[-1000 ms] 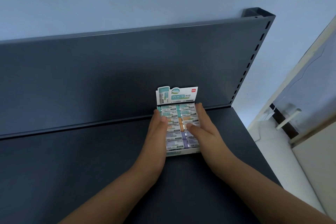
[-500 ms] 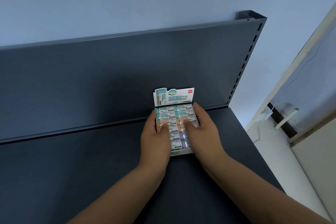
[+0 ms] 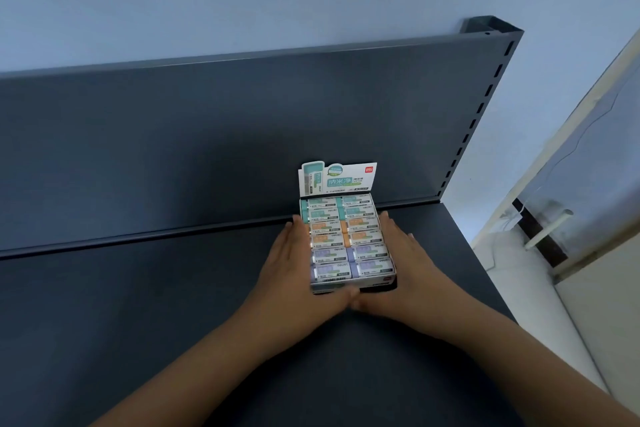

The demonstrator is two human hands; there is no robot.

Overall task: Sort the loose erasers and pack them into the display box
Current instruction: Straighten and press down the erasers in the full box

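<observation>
Moved left hand (image 3: 294,263) and right hand (image 3: 408,263) off the erasers (image 3: 346,236), down onto the display box (image 3: 374,280) sides. Laid fingers straight and flat against both walls, gripping nothing, thumbs together at front. Found box packed, by the shelf (image 3: 173,305) back edge near its right corner. Judged even two-sided pressure best, pushing square, no tilting.

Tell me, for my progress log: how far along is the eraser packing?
Nearly done. Done: the display box is full, its erasers sorted in green, orange and purple rows; none lie loose on the shelf. In hand: left hand and right hand press flat against its sides. Left: probably only squaring it in place.
</observation>
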